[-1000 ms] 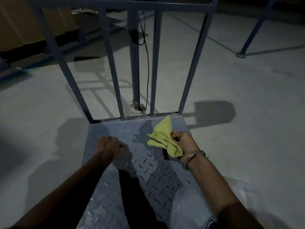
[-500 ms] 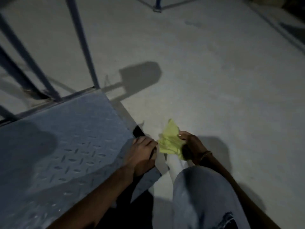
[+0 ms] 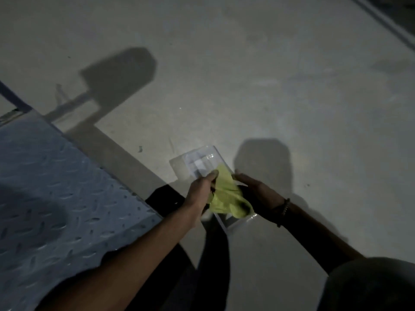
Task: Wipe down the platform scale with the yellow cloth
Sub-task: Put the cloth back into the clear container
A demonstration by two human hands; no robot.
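**Q:** Between the fingers [image 3: 211, 177], where is the yellow cloth [image 3: 226, 196]?

**A:** Over a clear container [image 3: 197, 162]. The left hand [image 3: 201, 190] pinches it; the right hand [image 3: 258, 190] grip cannot be told. The platform scale [image 3: 56, 187] lies left, untouched. Risk: a loose hold drops the cloth.

Warehouse-type space; bare concrete floor [image 3: 247, 86]; diamond-plate platform scale [image 3: 56, 187].

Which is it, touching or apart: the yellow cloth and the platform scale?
Apart. The head view shows the yellow cloth held between left hand and right hand over a clear container, with bare floor separating it from the platform scale.
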